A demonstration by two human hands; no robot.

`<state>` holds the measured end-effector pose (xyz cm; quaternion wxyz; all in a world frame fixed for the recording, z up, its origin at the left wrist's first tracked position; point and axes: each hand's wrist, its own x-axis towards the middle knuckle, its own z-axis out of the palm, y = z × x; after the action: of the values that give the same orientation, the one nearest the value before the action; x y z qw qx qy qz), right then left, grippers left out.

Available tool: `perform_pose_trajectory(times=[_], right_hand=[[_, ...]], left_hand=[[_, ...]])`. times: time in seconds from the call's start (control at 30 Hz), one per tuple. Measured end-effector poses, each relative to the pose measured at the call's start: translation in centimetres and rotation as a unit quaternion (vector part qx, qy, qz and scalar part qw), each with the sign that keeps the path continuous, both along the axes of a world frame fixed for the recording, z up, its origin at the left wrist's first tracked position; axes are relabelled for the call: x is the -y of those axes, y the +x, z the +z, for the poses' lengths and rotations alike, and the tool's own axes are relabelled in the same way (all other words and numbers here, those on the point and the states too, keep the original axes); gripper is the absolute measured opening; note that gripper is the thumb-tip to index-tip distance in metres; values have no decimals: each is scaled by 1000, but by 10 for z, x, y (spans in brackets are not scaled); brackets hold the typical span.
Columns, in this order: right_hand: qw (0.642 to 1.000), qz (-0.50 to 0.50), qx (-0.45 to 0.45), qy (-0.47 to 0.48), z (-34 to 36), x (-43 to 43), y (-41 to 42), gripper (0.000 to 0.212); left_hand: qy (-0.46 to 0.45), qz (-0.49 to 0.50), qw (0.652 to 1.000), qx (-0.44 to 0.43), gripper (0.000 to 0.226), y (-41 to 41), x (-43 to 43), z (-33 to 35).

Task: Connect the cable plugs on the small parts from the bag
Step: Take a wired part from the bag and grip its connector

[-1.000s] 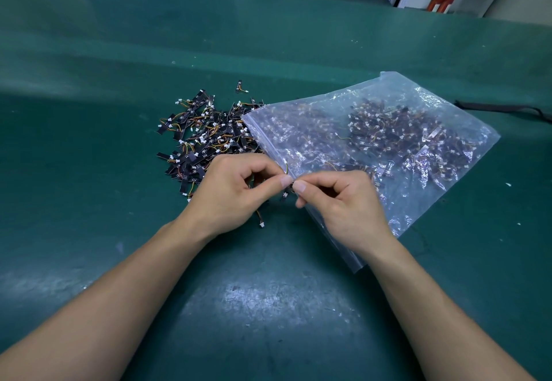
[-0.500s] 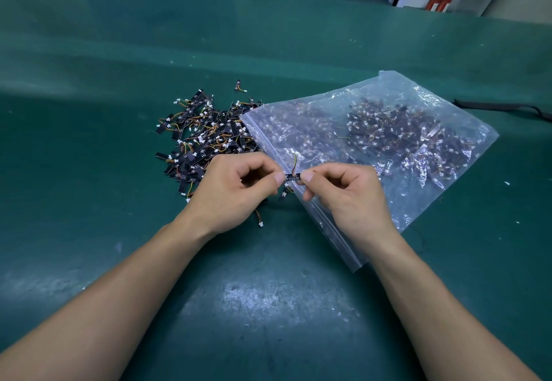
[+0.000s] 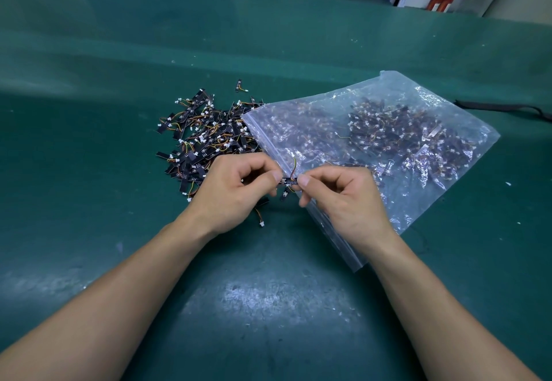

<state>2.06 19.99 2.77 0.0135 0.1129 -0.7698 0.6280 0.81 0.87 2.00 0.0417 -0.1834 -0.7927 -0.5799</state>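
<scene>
Above the worktop, left hand and right hand pinch one small part; plug mating appears underway, needing fine alignment next.

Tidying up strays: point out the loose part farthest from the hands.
The lone part past the far edge of the pile, lying apart from the rest on the green mat.

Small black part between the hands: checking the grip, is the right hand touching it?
Touching. The head view shows the right hand pinching one end of the small black part between its fingers, no gap; the left hand pinches the other end.
</scene>
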Motion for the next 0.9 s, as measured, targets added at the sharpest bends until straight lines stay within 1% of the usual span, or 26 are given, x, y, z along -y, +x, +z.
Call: perform_pose_trajectory(times=[0.07,0.17,0.37,0.6,0.8,0.9], right_hand=[[1000,-2,-3,1,1,0,0,30],[1000,-7,3,-10,2,0,1,27],[1000,4,9,-20,3,-1,2,31],[1000,-3,-14,8,1,-1,0,28],[1000,-2,-8,1,0,0,2,16],[1000,0,-8,10,0,-1,1,19]], left_hand=[[4,0,1000,-1,27,0,1,0],[1,4,1000,-3,15,0,-1,-1],[-4,11,1000,-10,14,1,-2,1],[-5,4,1000,-7,13,0,-1,0],[-18,3,1000,-20,12,0,-2,-1],[-27,3,999,-23,11,1,-1,0]])
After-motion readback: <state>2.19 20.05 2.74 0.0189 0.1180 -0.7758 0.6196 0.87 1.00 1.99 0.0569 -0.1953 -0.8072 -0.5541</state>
